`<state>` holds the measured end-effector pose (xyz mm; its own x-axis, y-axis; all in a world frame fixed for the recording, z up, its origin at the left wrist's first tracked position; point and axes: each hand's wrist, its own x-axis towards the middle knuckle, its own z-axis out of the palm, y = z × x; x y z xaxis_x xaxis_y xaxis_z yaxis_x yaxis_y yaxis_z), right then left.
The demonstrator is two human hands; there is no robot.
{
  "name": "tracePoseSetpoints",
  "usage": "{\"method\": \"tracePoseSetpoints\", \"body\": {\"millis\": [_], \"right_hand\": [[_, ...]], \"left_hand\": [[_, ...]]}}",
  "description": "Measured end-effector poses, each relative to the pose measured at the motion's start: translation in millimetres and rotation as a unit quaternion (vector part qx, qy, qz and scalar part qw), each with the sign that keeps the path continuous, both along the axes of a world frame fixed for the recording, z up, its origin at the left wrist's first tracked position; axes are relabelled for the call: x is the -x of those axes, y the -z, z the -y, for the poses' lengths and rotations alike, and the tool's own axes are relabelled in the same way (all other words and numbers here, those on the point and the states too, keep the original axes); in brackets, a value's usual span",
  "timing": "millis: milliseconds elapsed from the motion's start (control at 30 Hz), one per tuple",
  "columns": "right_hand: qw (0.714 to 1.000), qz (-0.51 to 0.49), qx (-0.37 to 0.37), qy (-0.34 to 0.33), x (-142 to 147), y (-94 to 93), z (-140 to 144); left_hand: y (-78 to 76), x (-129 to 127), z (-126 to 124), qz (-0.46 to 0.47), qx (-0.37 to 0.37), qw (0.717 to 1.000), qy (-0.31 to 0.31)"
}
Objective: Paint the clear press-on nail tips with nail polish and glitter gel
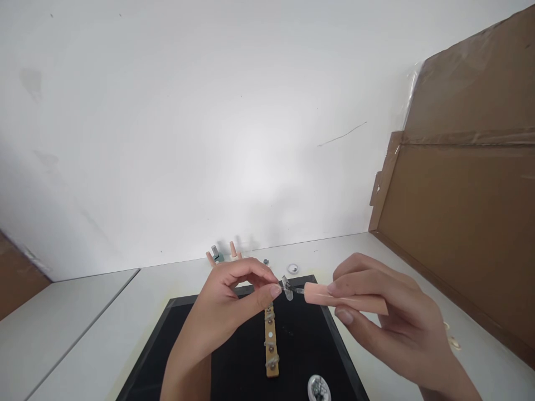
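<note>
My left hand (234, 306) pinches a small translucent false nail (287, 288) between thumb and forefinger, above the black mat. From the right, my right hand (384, 312) grips a nail polish brush by its long peach handle (346, 298). The brush's dark bristles touch the false nail or lie right against it; I cannot tell which. Below the hands a narrow wooden nail stand (272, 351) lies on the mat, with several clear nail pieces and round metal dots along it. Its far end is partly hidden by my left hand.
Under the stand is a black mat (242, 370) with a grey border. Several polish bottles (215, 253) stand by the white wall. A small round white dish (293, 268) lies beyond the mat; an oval container with dark flakes (319, 388) is near. Cardboard (463, 223) rises at right.
</note>
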<state>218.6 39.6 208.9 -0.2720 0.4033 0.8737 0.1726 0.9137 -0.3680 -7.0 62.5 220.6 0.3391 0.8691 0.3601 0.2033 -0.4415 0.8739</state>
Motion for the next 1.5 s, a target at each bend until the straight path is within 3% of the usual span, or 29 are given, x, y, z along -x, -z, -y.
{"method": "tracePoseSetpoints", "body": {"millis": [367,900,1500], "right_hand": [[0.999,0.03,0.011,-0.018,-0.4,-5.9,-1.6],[1.0,-0.003,-0.005,0.012,2.4,1.0,-1.4],[1.0,0.012,-0.007,-0.003,2.2,-4.6,-0.7]], "left_hand": [[-2.8,-1.7,-1.4,0.02,-0.001,0.999,-0.031],[1.5,0.2,-0.2,-0.018,-0.011,1.0,-0.009],[-1.8,-3.6,-2.9,-0.014,-0.008,1.0,-0.005]]}}
